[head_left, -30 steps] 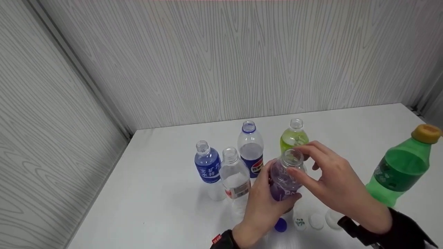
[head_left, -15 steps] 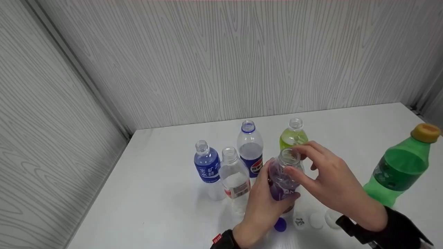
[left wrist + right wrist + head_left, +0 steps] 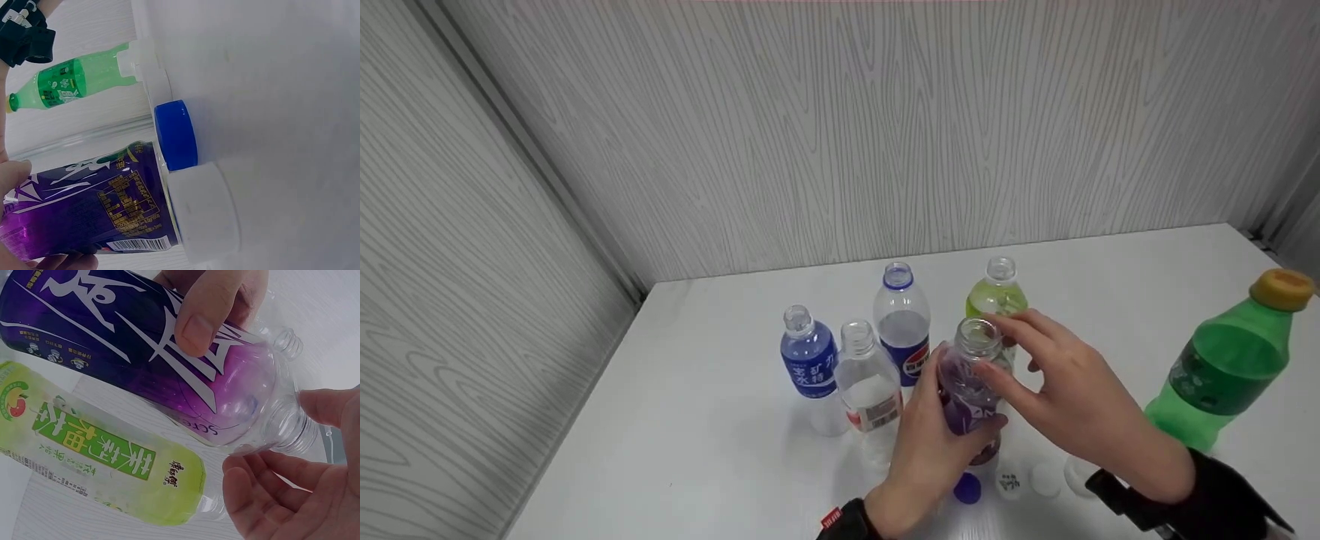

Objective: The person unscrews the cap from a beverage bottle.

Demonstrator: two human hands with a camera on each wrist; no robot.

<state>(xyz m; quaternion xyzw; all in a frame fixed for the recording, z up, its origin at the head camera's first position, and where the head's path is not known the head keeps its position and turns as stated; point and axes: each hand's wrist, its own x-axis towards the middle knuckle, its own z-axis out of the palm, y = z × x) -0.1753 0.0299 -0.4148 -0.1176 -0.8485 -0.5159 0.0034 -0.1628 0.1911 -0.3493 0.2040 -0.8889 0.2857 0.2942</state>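
A purple-labelled drink bottle (image 3: 964,405) without a cap stands slightly tilted between the two hands. The left hand (image 3: 921,450) grips its body, thumb across the label. Its open mouth faces up. The right hand (image 3: 1065,390) holds the bottle's neck and shoulder, thumb on one side, fingers on the other, as the right wrist view shows with the thumb (image 3: 320,406) on the neck. Below the bottle lie a blue cap (image 3: 967,488) and several white caps (image 3: 1045,478); a white cap (image 3: 202,211) and the blue one appear by its base in the left wrist view.
Uncapped bottles stand close by: a blue-labelled one (image 3: 810,360), a clear one (image 3: 870,382), a Pepsi bottle (image 3: 903,322) and a yellow-green tea bottle (image 3: 996,298). A green bottle (image 3: 1222,367) with an orange cap stands right. Wood-patterned panels (image 3: 840,135) rise behind and left.
The purple-labelled bottle has shifted slightly left and stands more upright. The right hand has moved left with it, keeping to the neck. The other bottles and caps have not moved.
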